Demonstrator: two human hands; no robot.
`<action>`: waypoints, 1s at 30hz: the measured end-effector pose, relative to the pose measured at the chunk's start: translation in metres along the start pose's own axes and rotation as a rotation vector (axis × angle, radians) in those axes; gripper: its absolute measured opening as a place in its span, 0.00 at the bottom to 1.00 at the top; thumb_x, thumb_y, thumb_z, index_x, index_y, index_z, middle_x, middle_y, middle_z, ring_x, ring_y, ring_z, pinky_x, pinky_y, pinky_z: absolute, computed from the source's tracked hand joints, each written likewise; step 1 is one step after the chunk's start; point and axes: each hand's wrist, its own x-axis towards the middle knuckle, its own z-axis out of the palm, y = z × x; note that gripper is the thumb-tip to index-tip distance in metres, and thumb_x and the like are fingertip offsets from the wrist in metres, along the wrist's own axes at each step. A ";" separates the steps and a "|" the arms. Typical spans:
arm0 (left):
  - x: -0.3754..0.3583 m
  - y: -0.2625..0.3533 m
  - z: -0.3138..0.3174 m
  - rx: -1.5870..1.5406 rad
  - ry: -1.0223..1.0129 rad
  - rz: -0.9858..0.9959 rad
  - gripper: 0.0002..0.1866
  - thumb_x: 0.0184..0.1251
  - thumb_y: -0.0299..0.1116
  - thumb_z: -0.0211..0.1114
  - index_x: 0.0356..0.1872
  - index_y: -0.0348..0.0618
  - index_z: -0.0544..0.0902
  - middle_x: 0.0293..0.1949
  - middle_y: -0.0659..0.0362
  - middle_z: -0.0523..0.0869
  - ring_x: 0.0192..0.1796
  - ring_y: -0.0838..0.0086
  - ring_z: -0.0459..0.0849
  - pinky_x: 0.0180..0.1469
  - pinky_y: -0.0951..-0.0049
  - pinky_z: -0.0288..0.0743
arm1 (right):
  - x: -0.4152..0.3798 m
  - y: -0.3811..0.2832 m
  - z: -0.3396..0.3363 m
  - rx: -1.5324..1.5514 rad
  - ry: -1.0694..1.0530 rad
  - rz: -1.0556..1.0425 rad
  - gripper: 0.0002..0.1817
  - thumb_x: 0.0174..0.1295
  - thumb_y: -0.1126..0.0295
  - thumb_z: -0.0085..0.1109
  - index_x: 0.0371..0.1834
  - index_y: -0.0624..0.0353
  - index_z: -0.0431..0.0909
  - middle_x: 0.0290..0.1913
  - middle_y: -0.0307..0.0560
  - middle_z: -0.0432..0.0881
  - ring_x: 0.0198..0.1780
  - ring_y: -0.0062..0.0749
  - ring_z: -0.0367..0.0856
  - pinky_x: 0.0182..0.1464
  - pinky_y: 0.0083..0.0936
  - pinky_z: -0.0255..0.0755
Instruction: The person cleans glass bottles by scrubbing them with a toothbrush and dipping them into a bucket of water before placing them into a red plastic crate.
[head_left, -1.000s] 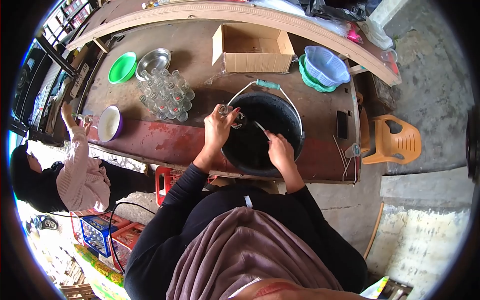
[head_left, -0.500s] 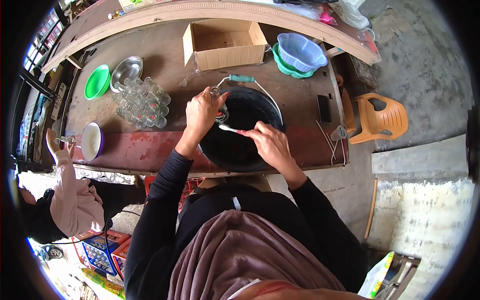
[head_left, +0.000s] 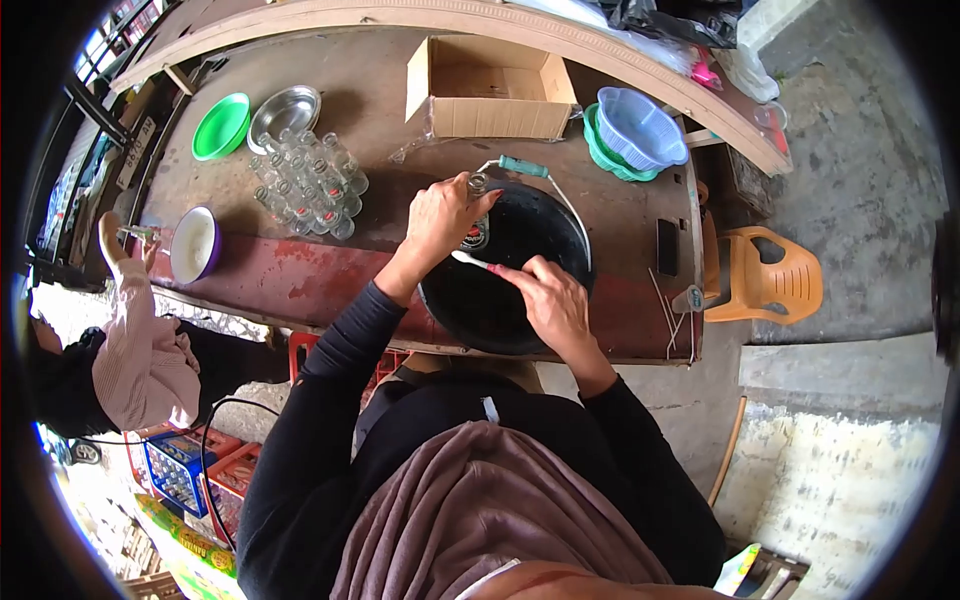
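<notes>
My left hand [head_left: 443, 218] grips a small clear glass bottle [head_left: 477, 210] with a red label, holding it over the left rim of a black bucket [head_left: 530, 290]. My right hand [head_left: 549, 296] holds a thin white brush [head_left: 470, 260] whose tip points at the bottle's lower part. The bucket stands at the near edge of the worn brown table [head_left: 300, 280]; its wire handle with a teal grip [head_left: 524, 166] lies over the far rim. A cluster of several clear bottles [head_left: 308, 183] lies on the table to the left.
An open cardboard box [head_left: 490, 88], a blue basket [head_left: 640, 127] on green ones, a green bowl [head_left: 222, 126], a steel bowl [head_left: 284, 110] and a white bowl [head_left: 194, 245] stand around. Another person's sleeve [head_left: 140, 330] reaches the table's left end. An orange plastic chair [head_left: 765, 280] stands right.
My right hand swung the brush from inside the bucket up against the bottle. My left hand keeps the bottle at the bucket's left rim. The view shifted slightly.
</notes>
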 end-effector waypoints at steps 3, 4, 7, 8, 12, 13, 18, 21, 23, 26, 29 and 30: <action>-0.001 -0.011 0.000 -0.126 -0.020 0.035 0.20 0.67 0.48 0.67 0.35 0.37 0.82 0.23 0.46 0.84 0.29 0.49 0.85 0.31 0.59 0.78 | -0.008 0.015 0.014 -0.021 -0.122 0.005 0.16 0.61 0.76 0.55 0.44 0.43 0.89 0.33 0.41 0.76 0.38 0.38 0.82 0.39 0.37 0.78; -0.003 -0.015 -0.004 -0.124 -0.012 0.034 0.20 0.67 0.48 0.67 0.35 0.37 0.82 0.23 0.46 0.84 0.29 0.49 0.85 0.31 0.59 0.78 | -0.014 0.023 0.019 -0.068 -0.230 0.022 0.16 0.61 0.77 0.55 0.44 0.43 0.88 0.32 0.42 0.76 0.38 0.39 0.82 0.38 0.37 0.77; -0.012 -0.025 -0.012 -0.393 -0.140 0.013 0.14 0.70 0.39 0.66 0.38 0.35 0.81 0.24 0.49 0.85 0.28 0.61 0.88 0.33 0.67 0.79 | -0.014 0.022 0.000 -0.118 -0.175 0.160 0.15 0.61 0.73 0.60 0.50 0.44 0.85 0.34 0.45 0.79 0.38 0.44 0.83 0.38 0.38 0.77; -0.018 -0.026 -0.011 -0.433 -0.138 0.026 0.13 0.70 0.37 0.66 0.41 0.36 0.82 0.28 0.49 0.87 0.31 0.67 0.89 0.35 0.68 0.79 | -0.012 0.016 -0.008 -0.139 -0.143 0.303 0.15 0.62 0.73 0.60 0.51 0.45 0.85 0.35 0.46 0.80 0.39 0.46 0.83 0.39 0.39 0.77; -0.041 -0.015 -0.016 -0.521 -0.200 0.074 0.14 0.64 0.37 0.69 0.43 0.39 0.82 0.33 0.48 0.86 0.37 0.56 0.88 0.42 0.62 0.80 | -0.003 0.006 -0.006 0.116 -0.055 0.362 0.16 0.66 0.75 0.55 0.57 0.50 0.81 0.41 0.52 0.82 0.42 0.53 0.82 0.43 0.40 0.75; -0.045 -0.014 -0.013 -0.547 -0.152 0.169 0.13 0.64 0.36 0.69 0.43 0.39 0.82 0.36 0.48 0.86 0.40 0.55 0.87 0.44 0.62 0.80 | -0.003 0.011 0.007 0.117 -0.046 0.352 0.17 0.67 0.74 0.55 0.57 0.50 0.81 0.42 0.52 0.82 0.42 0.53 0.82 0.43 0.41 0.75; -0.070 -0.015 -0.002 -0.618 -0.213 0.327 0.15 0.64 0.35 0.69 0.46 0.39 0.77 0.41 0.49 0.84 0.43 0.50 0.85 0.46 0.60 0.80 | 0.006 0.026 0.014 -0.077 -0.251 0.508 0.17 0.67 0.72 0.55 0.57 0.48 0.81 0.43 0.52 0.82 0.45 0.54 0.82 0.45 0.45 0.76; -0.083 -0.011 -0.006 -0.575 -0.342 0.276 0.17 0.64 0.29 0.66 0.52 0.38 0.74 0.48 0.49 0.83 0.49 0.51 0.85 0.54 0.59 0.79 | 0.006 0.020 0.018 0.087 -0.099 0.332 0.15 0.68 0.69 0.55 0.56 0.47 0.82 0.41 0.49 0.82 0.42 0.52 0.84 0.42 0.45 0.77; -0.087 -0.011 0.001 -0.623 -0.241 0.302 0.16 0.64 0.31 0.68 0.49 0.39 0.75 0.45 0.50 0.83 0.44 0.50 0.85 0.48 0.58 0.79 | 0.005 0.022 0.022 -0.004 -0.264 0.365 0.15 0.67 0.69 0.55 0.55 0.46 0.83 0.43 0.49 0.82 0.44 0.52 0.83 0.44 0.45 0.77; -0.096 -0.011 0.000 -0.683 -0.157 0.297 0.14 0.66 0.33 0.67 0.47 0.39 0.76 0.43 0.51 0.83 0.39 0.51 0.85 0.43 0.60 0.80 | 0.002 0.032 0.025 -0.091 -0.256 0.407 0.15 0.67 0.69 0.56 0.55 0.46 0.83 0.44 0.50 0.83 0.45 0.53 0.83 0.45 0.45 0.77; -0.106 -0.011 -0.008 -0.700 -0.119 0.283 0.15 0.66 0.32 0.67 0.49 0.40 0.75 0.46 0.51 0.84 0.42 0.52 0.86 0.45 0.60 0.81 | -0.002 0.032 0.019 -0.107 -0.253 0.421 0.15 0.66 0.70 0.56 0.55 0.45 0.83 0.45 0.49 0.83 0.46 0.53 0.83 0.46 0.46 0.77; -0.108 -0.015 -0.012 -0.688 -0.104 0.280 0.15 0.66 0.32 0.67 0.50 0.40 0.75 0.46 0.51 0.84 0.43 0.52 0.86 0.46 0.60 0.81 | -0.002 0.030 0.019 -0.088 -0.264 0.405 0.15 0.66 0.70 0.56 0.55 0.46 0.83 0.46 0.49 0.83 0.46 0.53 0.83 0.46 0.46 0.77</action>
